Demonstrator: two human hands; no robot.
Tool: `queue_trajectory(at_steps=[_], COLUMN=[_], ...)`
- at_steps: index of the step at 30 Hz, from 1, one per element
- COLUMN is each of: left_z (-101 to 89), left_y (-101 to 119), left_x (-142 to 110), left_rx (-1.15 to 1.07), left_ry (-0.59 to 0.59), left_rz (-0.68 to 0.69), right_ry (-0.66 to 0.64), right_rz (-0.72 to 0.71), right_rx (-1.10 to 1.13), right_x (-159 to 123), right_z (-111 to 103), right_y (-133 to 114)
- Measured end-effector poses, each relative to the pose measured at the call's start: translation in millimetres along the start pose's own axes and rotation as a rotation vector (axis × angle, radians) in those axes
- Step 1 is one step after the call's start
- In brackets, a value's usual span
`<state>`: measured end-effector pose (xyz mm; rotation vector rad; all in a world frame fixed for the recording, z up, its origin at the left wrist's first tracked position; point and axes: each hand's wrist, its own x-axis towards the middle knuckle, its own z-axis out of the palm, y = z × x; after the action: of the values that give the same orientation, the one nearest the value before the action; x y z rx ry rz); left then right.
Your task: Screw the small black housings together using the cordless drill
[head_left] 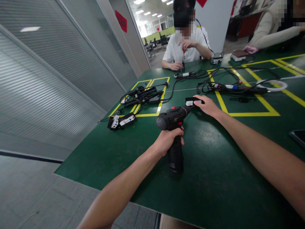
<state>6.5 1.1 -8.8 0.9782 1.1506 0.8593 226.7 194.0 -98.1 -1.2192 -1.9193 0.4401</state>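
Observation:
My left hand is wrapped round the handle of a black cordless drill with red buttons. The drill points away and to the right, its battery end low over the green table. Its tip reaches a small black box with a white label. Closed on the right part of that box is my right hand, fingers over its top and side. Whether the bit touches the box or only lies in front of it, I cannot tell.
Left on the table are bundled black cables and black boxes with white labels. More cables and tools lie beyond my right hand. A phone sits at the right edge. Across the table, a person holds a screwdriver; another person's sleeve shows.

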Motion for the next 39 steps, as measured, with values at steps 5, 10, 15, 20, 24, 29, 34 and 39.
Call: queue_trajectory(at_steps=[5, 10, 15, 20, 24, 29, 34, 39], left_z=[-0.8, -1.3, -1.0, -1.3, -1.1, -0.1, 0.3, -0.2], left_y=[-0.5, -0.8, 0.0, 0.0, -0.1, 1.3, 1.5, 0.1], left_x=[-0.1, 0.7, 0.9, 1.1, 1.9, 1.8, 1.1, 0.7], left_rx=[0.007, 0.007, 0.015, -0.006, -0.022, -0.030, -0.007, 0.001], left_ry=[0.002, -0.010, -0.008, -0.012, -0.002, 0.005, -0.006, -0.009], left_rz=[0.004, 0.007, -0.009, -0.008, -0.005, -0.015, -0.012, -0.007], right_ry=[-0.001, -0.003, -0.002, -0.005, -0.001, -0.002, -0.002, -0.002], right_rz=[-0.001, 0.001, 0.002, 0.002, -0.010, 0.003, -0.002, -0.001], right_rx=[-0.006, -0.009, -0.010, -0.013, -0.017, -0.016, -0.016, -0.010], right_x=[0.0, 0.0, -0.3, -0.9, -0.6, -0.1, 0.0, -0.3], right_z=[-0.7, -0.8, -0.9, -1.7, -1.4, -0.9, -1.4, -1.2], right_y=[-0.4, -0.7, -0.3, -1.5, -2.6, -1.8, -1.1, -1.3])
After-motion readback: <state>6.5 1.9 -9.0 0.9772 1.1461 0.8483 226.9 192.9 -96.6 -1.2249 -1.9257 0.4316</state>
